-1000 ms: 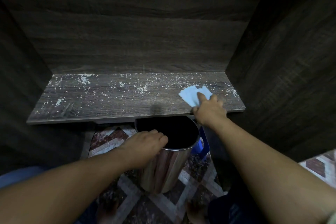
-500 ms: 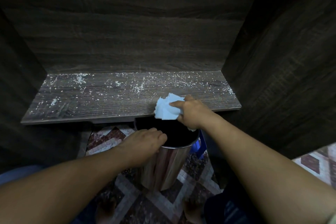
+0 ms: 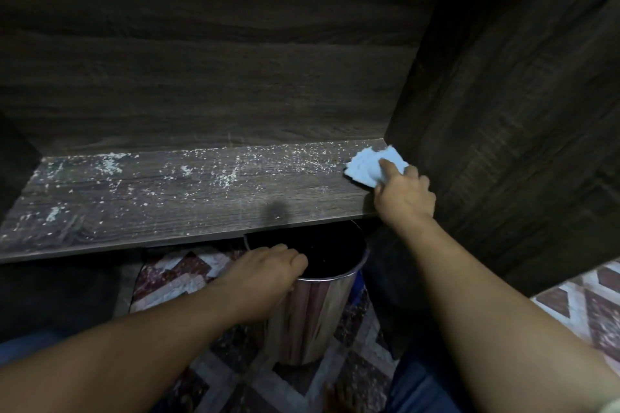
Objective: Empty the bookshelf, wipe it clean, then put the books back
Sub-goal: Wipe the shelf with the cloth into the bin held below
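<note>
One bookshelf (image 3: pixel 218 77) of dark grained wood fills most of what I can see: a back panel, a right side wall (image 3: pixel 503 111), and one shelf board (image 3: pixel 167 204) running across in front of the person. The left side is in shadow and hard to make out. White specks (image 3: pixel 231 178) lie scattered over the board, too many to count, thickest along the back edge and in a few patches toward the left.

Below the board is a floor (image 3: pixel 174 282) of patterned tiles in dark red, grey and white. One shiny metal bin (image 3: pixel 312 312) stands on it, upright, its open mouth dark inside and tucked just under the board's front edge. Something blue (image 3: pixel 357 282) peeks out behind the bin; I cannot tell what it is.

Two bare forearms reach in from below. The left hand (image 3: pixel 265 275) grips the bin at its near rim, fingers curled over the edge.

The right hand (image 3: pixel 404 198) is up on the board at its far right end, close against the side wall. It holds down one pale blue cloth (image 3: pixel 369 164), which lies in the back right corner of the shelf, touching the side wall. The forefinger (image 3: pixel 389 168) stretches across the cloth and the other fingers are bent onto its near edge; the thumb is out of sight.
</note>
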{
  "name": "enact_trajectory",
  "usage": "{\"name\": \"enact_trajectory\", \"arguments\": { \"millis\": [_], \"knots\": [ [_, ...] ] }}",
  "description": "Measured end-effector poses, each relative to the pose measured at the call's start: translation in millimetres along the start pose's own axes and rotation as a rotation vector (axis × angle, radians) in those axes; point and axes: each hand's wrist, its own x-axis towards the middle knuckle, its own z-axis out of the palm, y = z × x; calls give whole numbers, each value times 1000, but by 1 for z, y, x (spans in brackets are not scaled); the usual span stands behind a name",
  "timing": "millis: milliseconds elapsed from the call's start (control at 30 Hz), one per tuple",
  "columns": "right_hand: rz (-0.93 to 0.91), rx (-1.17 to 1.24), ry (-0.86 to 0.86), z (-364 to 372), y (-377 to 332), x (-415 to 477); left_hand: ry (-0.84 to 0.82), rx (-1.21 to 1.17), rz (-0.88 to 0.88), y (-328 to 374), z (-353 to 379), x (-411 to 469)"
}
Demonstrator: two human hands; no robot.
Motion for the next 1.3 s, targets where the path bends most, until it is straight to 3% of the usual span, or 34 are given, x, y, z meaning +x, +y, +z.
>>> {"name": "enact_trajectory", "arguments": {
  "millis": [167,467,633,900,1000,1133,1300],
  "knots": [
    [56,-105,149,18,4,16,93,26,53,1,6,1],
    [155,-1,-128,26,-5,27,122,30,20,-3,6,-5],
    [104,-5,-234,20,-26,8,116,39,33,-3,5,-10],
    [-88,321,-228,21,-63,-27,98,65,47,-4,7,-6],
    [-86,436,-139,9,-67,-23,101,72,49,-5,10,-5],
    [5,417,-32,-8,-52,-8,109,67,43,-6,10,-7],
    [70,267,-218,1,-38,-9,113,81,53,-7,7,-9]
  ]
}}
